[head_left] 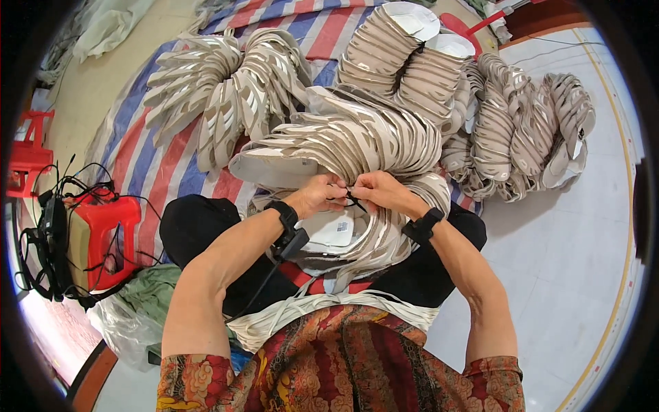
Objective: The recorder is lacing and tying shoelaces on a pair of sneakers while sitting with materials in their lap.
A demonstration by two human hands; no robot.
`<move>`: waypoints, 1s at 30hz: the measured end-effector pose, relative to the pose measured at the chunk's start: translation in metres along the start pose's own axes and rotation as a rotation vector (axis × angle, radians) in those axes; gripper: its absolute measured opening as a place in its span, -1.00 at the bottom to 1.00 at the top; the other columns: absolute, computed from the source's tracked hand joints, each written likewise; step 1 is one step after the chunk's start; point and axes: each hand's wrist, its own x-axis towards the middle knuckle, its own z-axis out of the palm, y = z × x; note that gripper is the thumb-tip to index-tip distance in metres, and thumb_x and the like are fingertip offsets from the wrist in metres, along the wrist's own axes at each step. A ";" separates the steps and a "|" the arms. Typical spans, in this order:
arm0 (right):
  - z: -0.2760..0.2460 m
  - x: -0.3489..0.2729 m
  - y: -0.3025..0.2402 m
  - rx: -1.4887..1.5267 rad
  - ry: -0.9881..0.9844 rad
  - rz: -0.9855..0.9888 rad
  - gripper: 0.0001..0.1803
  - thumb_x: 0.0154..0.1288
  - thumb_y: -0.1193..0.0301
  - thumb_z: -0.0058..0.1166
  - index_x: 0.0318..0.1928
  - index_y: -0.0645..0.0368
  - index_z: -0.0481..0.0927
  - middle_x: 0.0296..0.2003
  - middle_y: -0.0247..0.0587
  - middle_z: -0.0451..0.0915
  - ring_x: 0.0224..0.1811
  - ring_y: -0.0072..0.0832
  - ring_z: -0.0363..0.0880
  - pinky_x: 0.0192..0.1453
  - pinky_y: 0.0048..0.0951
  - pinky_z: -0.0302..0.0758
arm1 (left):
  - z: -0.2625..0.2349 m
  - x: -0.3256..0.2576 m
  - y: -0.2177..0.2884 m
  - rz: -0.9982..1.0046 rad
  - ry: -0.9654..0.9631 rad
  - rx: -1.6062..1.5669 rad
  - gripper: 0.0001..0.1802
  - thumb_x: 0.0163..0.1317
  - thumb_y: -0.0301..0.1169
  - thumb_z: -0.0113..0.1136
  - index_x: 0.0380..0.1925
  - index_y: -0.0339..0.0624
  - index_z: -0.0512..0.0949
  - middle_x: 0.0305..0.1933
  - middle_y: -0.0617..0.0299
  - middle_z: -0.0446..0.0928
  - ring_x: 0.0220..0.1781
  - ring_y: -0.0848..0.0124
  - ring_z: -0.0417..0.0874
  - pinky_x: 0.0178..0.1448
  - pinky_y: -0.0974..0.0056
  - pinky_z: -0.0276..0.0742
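Note:
Between my knees rises a large bundle of beige, shoe-shaped fabric pieces point(371, 141), stacked edge to edge in curved rows. My left hand point(320, 195) and my right hand point(386, 193) meet at the bundle's middle, both with fingers pinched. Between them runs a thin black cord point(354, 201), its ends partly hidden by the fingertips. Just below the hands, a flat pale piece with a small printed label point(332, 229) faces up. Each wrist wears a black band, and the left one carries a small box.
More tied bundles stand beyond: a beige bundle point(226, 96) at far left, a stacked pair point(391, 55) at the back, a twisted bundle point(525, 127) at right. A striped sheet point(165, 175) lies beneath. White cords point(274, 321) cross my lap. Black cables drape a red stool point(113, 237).

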 end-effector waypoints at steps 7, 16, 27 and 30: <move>-0.002 -0.006 0.009 0.247 -0.026 0.075 -0.73 0.15 0.31 -0.11 -0.57 0.22 0.46 -0.71 -0.37 0.41 -0.73 -0.64 0.31 -0.64 -0.58 0.23 | 0.019 -0.012 -0.009 0.096 -0.026 0.018 -0.61 0.13 -0.46 0.11 -0.01 -0.19 0.35 -0.11 0.22 0.45 -0.10 0.39 0.51 0.00 0.19 0.47; 0.010 -0.019 -0.013 -0.276 0.172 -0.091 -0.73 0.11 0.26 -0.03 -0.54 0.23 0.47 -0.70 -0.28 0.44 -0.66 -0.54 0.38 -0.55 -0.48 0.31 | 0.026 -0.009 0.005 0.710 0.147 0.981 -0.86 0.00 -0.43 0.19 -0.47 -0.29 0.61 -0.63 0.14 0.55 -0.53 0.54 0.56 -0.40 0.40 0.45; 0.025 -0.022 -0.017 -0.783 0.022 -0.390 -0.77 -0.09 0.47 0.07 -0.36 0.23 0.39 -0.35 0.02 0.42 -0.28 -0.04 0.45 -0.23 -0.18 0.40 | -0.007 0.007 -0.006 0.055 -0.029 0.008 -0.83 0.19 -0.38 0.09 -0.34 -0.29 0.49 -0.26 0.19 0.52 -0.26 0.44 0.56 -0.16 0.32 0.60; 0.033 -0.026 -0.006 -0.592 0.430 -0.340 -0.80 -0.12 0.43 0.11 -0.45 0.25 0.42 -0.49 -0.03 0.45 -0.32 -0.04 0.47 -0.22 -0.18 0.41 | -0.005 0.005 -0.007 0.043 -0.041 -0.068 -0.81 0.17 -0.36 0.12 -0.34 -0.28 0.50 -0.28 0.19 0.53 -0.29 0.43 0.57 -0.15 0.32 0.60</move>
